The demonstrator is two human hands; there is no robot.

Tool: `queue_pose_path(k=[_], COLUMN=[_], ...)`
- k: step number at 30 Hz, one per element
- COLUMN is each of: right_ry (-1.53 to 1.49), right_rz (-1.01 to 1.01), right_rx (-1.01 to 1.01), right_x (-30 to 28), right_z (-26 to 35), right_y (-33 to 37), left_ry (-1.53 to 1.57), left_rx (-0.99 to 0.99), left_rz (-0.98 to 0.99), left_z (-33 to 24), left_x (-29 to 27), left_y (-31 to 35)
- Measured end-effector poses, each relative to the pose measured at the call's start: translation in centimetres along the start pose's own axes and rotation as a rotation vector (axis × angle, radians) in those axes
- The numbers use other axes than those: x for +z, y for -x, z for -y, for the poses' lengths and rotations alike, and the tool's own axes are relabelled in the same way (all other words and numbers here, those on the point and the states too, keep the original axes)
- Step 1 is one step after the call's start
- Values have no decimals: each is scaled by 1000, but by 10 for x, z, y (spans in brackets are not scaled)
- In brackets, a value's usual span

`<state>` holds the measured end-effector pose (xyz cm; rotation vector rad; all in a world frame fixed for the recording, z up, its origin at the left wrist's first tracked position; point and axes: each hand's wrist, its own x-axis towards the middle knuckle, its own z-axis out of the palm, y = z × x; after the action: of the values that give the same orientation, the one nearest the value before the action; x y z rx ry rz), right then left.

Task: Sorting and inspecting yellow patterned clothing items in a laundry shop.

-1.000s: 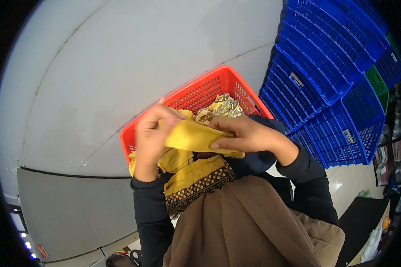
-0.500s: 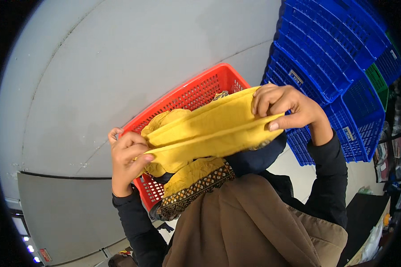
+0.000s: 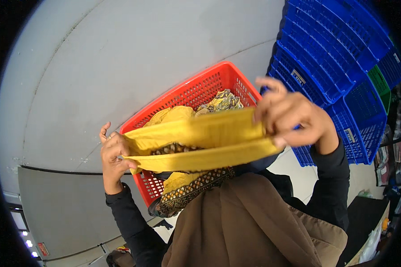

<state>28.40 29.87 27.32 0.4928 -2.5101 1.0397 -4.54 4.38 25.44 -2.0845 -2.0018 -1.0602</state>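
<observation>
A yellow cloth garment [image 3: 205, 158] is stretched between my two hands above a red plastic basket [image 3: 230, 78]. Its edge gapes into a long loop, and a dark patterned part shows inside. My left hand [image 3: 115, 155] pinches one end between thumb and fingers near the basket's left side. Closed on the other end is my right hand [image 3: 296, 118], partly smeared by motion, one finger raised. In the basket lie more yellow cloth [image 3: 169, 115] and a crumpled patterned cloth [image 3: 225, 102]. Fabric with a dark ornamental border [image 3: 196, 189] hangs over the near side.
Tall stacked blue crates [image 3: 325, 49] stand at the right, with a green crate [image 3: 381, 84] among them. A pale grey wall [image 3: 133, 49] rises beyond the basket. Lower left is a grey panel [image 3: 62, 213]; wrapped goods [image 3: 383, 164] line the far right.
My hands have spread slightly apart and the yellow garment has dropped a little nearer to me. Its edge now gapes wider, uncovering the patterned cloth in the basket.
</observation>
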Motion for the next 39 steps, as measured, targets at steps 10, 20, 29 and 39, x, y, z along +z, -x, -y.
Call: queue_pose_path(k=[10,20,29,39], right_ry=[761,-4,-289,-1434], right_rz=[-155,307,-168,-738], right_rx=[147,409,1182,1162], right_x=[15,41,195,220], right_z=[-7,-31,-271,-303], right_y=[-3,23,-10,-19], left_ry=[-525,706,577,77], left_rx=[-69,-915,-1108,-850], left_rz=[-22,-180,-252,-259], left_z=[-8,-43,-37,-22], left_x=[7,46,123,113], left_y=[17,138,145,105])
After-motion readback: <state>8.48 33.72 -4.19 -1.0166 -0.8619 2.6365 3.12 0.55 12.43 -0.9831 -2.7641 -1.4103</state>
